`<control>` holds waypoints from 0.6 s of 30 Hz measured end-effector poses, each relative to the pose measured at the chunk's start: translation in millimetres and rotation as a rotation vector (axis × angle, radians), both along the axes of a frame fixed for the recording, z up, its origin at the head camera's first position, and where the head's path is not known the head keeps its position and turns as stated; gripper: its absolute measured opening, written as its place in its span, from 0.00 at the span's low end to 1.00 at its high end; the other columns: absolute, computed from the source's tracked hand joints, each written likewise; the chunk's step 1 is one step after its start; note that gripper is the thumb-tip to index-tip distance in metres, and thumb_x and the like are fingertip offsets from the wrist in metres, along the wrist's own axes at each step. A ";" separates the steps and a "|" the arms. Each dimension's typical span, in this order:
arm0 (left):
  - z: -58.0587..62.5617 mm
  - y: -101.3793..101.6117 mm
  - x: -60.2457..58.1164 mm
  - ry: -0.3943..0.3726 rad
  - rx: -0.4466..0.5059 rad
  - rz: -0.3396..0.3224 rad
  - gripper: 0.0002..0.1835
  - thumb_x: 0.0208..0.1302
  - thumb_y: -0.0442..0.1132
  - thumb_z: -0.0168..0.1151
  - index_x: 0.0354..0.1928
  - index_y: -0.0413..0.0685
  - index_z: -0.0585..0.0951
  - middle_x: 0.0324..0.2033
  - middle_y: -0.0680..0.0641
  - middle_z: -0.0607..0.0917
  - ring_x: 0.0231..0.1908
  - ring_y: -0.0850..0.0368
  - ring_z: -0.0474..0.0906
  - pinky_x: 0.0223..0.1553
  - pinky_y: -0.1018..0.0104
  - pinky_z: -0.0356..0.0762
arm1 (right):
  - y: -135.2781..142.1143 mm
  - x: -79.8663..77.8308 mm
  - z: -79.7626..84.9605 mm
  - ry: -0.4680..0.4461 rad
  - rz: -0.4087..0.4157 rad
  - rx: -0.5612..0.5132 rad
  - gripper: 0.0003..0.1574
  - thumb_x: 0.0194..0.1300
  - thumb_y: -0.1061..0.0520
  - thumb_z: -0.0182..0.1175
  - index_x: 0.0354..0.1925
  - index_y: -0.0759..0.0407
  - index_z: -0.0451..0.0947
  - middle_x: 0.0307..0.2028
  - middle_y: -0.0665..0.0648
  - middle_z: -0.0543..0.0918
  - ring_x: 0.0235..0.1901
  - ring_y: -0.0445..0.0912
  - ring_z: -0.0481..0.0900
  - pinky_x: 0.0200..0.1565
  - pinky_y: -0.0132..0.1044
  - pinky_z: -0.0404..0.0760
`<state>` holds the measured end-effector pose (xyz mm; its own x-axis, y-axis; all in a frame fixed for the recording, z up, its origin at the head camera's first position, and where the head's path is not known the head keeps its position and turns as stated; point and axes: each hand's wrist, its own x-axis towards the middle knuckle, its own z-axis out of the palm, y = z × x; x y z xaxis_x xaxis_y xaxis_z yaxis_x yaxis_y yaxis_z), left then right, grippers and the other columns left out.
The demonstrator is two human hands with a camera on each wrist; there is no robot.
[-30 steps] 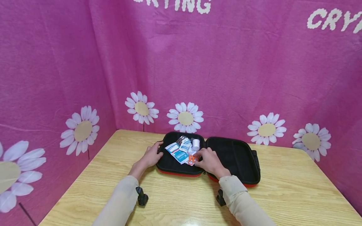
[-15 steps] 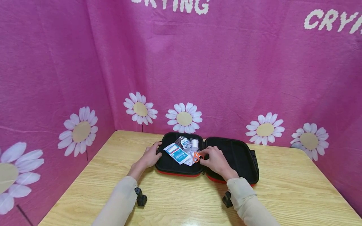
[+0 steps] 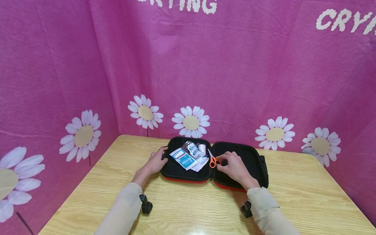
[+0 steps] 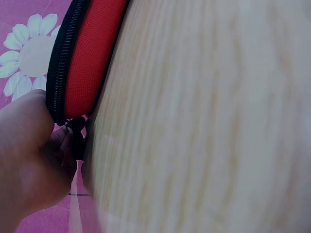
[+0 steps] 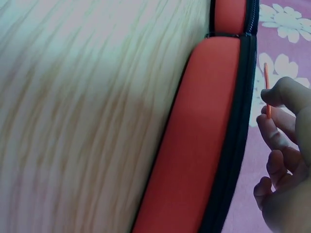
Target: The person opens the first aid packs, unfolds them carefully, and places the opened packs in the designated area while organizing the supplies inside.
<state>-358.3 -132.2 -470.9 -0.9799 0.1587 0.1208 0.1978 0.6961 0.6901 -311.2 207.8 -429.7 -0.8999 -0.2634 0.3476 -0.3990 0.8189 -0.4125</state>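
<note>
Wood-grain table (image 3: 188,205), red black-lined case (image 3: 173,171) lying open on it, near far edge

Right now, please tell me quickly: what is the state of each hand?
Left hand: closed, gripping the outer edge of the open case.
Right hand: closed, pinching the orange scissors by a handle.

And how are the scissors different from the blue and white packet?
The scissors have orange handles, but the packet is blue and white with a red stripe. The scissors are pinched in the right hand, while the packet lies in the open case. The scissors have loops for fingers; the packet is a flat rectangle. Both are smaller than the case.
</note>
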 end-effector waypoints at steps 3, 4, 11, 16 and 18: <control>-0.2 -0.7 0.2 0.003 -0.006 -0.001 0.29 0.69 0.35 0.54 0.72 0.44 0.65 0.55 0.37 0.78 0.56 0.41 0.64 0.60 0.45 0.66 | 6.8 1.5 1.3 0.008 -0.010 0.002 0.17 0.53 0.57 0.69 0.44 0.57 0.88 0.36 0.52 0.84 0.38 0.49 0.73 0.40 0.40 0.68; 0.0 -0.5 0.4 0.002 -0.006 -0.002 0.29 0.69 0.35 0.54 0.72 0.44 0.65 0.55 0.37 0.78 0.57 0.41 0.64 0.61 0.45 0.65 | 9.4 2.3 1.8 0.008 -0.015 -0.001 0.17 0.53 0.57 0.69 0.44 0.58 0.88 0.36 0.52 0.83 0.38 0.49 0.73 0.40 0.40 0.68; -0.1 0.1 0.4 -0.003 -0.003 -0.005 0.29 0.69 0.35 0.54 0.72 0.44 0.65 0.55 0.37 0.78 0.57 0.41 0.64 0.61 0.46 0.65 | 29.9 7.6 3.5 0.034 -0.043 0.007 0.17 0.53 0.57 0.69 0.44 0.58 0.88 0.35 0.52 0.83 0.38 0.48 0.72 0.41 0.41 0.68; 0.2 -0.9 0.2 -0.001 -0.009 -0.009 0.29 0.70 0.35 0.54 0.72 0.43 0.64 0.55 0.37 0.78 0.56 0.41 0.64 0.61 0.46 0.65 | 47.0 10.7 2.9 0.067 -0.048 0.003 0.16 0.53 0.58 0.69 0.43 0.58 0.88 0.34 0.52 0.83 0.37 0.48 0.72 0.39 0.40 0.68; 0.7 -0.7 0.6 0.001 -0.006 -0.011 0.29 0.70 0.35 0.53 0.72 0.43 0.64 0.55 0.36 0.78 0.56 0.41 0.64 0.61 0.46 0.65 | 53.9 11.8 2.4 0.076 -0.055 0.005 0.16 0.52 0.58 0.70 0.43 0.59 0.88 0.34 0.52 0.83 0.37 0.48 0.72 0.38 0.40 0.68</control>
